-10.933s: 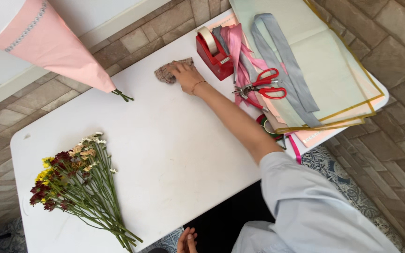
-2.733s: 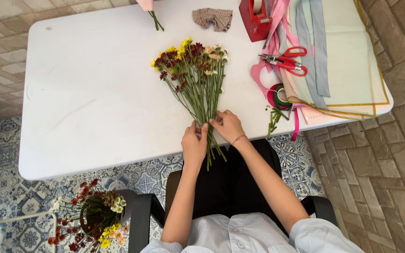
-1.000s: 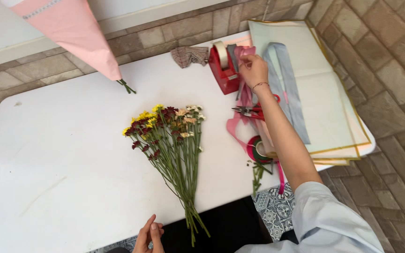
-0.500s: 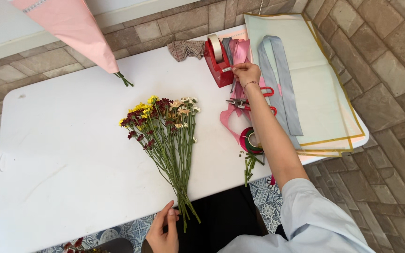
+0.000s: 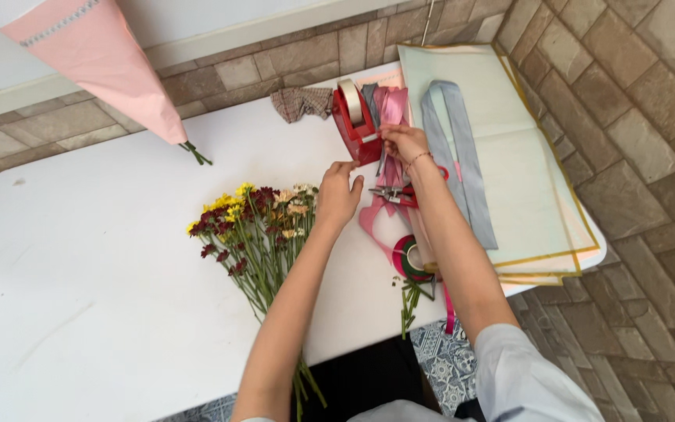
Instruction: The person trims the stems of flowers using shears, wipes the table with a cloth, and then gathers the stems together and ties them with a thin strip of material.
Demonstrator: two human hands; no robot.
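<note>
Red plastic tape holder (image 5: 355,129) with its roll of pale tape sits near the far edge of the white table (image 5: 87,266), toward the right, and both hands are up beside it.

Starting at the left, a pink paper cone (image 5: 111,59) hangs in over the table's far corner, with green stems poking out of its tip. Next comes a bunch of small yellow, dark red and cream flowers (image 5: 251,223) lying flat on the table, with long green stems that run off the near edge. A small brown checked cloth (image 5: 300,101) lies crumpled at the far edge, just left of the tape holder.

The left hand (image 5: 337,195) rests beside the flower heads, fingers loosely spread and reaching toward the base of the tape holder; it holds nothing. The right hand (image 5: 404,142) is pinched shut at the front of the tape holder, by the pink ribbons (image 5: 392,109), but I cannot tell which of the two it is pinching.

Under the right arm lie red-handled scissors (image 5: 396,193) and a dark green roll of tape (image 5: 412,262), with a few cut green stems (image 5: 409,301) near the edge. Farther right, a long grey ribbon (image 5: 462,156) lies over a stack of pale wrapping sheets (image 5: 533,180) with gold edges.
</note>
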